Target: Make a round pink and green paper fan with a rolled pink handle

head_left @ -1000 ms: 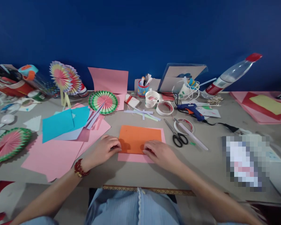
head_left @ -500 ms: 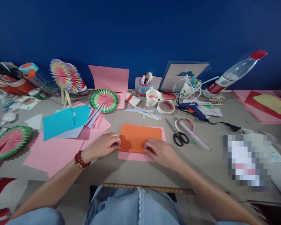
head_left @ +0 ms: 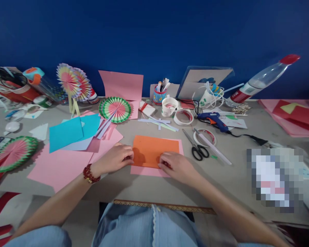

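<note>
An orange sheet of paper (head_left: 154,149) lies in front of me on top of a pink sheet (head_left: 146,171), whose edge shows along the near and right sides. My left hand (head_left: 117,158), with a beaded bracelet at the wrist, is closed with bent fingers at the orange sheet's left near corner. At the near edge, towards the right, my right hand (head_left: 177,167) has its fingers curled and pinched on the same sheet. Both fingertips are partly hidden. Black-handled scissors (head_left: 200,152) rest just right of the paper.
Blue sheets (head_left: 65,135) and pink paper (head_left: 59,164) spread at left, near a round pleated paper fan (head_left: 115,109). Behind are a pen cup (head_left: 159,95), tape rolls (head_left: 183,117), a glue gun (head_left: 213,120) with its cable, and a tilted bottle (head_left: 262,80).
My hands and the orange sheet keep their places. The whole view shifts slightly. At far right, red paper now covers much of the yellow sheet.
</note>
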`<state>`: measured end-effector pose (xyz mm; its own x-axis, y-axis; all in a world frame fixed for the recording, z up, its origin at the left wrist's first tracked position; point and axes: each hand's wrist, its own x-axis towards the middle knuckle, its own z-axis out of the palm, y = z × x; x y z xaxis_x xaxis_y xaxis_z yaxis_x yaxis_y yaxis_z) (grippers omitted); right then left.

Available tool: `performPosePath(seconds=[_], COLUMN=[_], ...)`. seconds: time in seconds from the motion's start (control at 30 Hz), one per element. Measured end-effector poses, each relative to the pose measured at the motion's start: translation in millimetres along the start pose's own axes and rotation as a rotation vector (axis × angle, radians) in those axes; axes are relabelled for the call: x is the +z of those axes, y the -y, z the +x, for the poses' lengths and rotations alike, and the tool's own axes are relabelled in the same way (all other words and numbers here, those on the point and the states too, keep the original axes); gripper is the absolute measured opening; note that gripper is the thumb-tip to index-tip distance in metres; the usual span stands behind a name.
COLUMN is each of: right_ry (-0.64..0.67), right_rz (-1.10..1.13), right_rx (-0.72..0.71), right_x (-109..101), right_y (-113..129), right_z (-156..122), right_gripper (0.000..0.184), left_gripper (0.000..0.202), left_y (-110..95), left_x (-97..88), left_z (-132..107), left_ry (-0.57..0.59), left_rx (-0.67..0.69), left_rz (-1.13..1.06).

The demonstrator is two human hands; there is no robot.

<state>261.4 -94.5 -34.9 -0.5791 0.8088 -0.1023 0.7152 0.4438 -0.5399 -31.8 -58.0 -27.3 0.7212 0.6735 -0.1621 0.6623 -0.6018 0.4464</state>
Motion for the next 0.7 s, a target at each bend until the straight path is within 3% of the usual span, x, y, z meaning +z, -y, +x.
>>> performPosePath(seconds=[0.7], right_ry=[-0.020], right_rz=[0.041], right_rx=[0.013], right_x=[-0.5], right_y=[-4.7], right_z=[-2.2], right_gripper=[0.011], left_gripper=[0.022], left_y=[-3.8], left_x=[-0.1], left_z=[-0.8], left_ry=[0.007], left_rx=[0.010], left_rz=[0.073])
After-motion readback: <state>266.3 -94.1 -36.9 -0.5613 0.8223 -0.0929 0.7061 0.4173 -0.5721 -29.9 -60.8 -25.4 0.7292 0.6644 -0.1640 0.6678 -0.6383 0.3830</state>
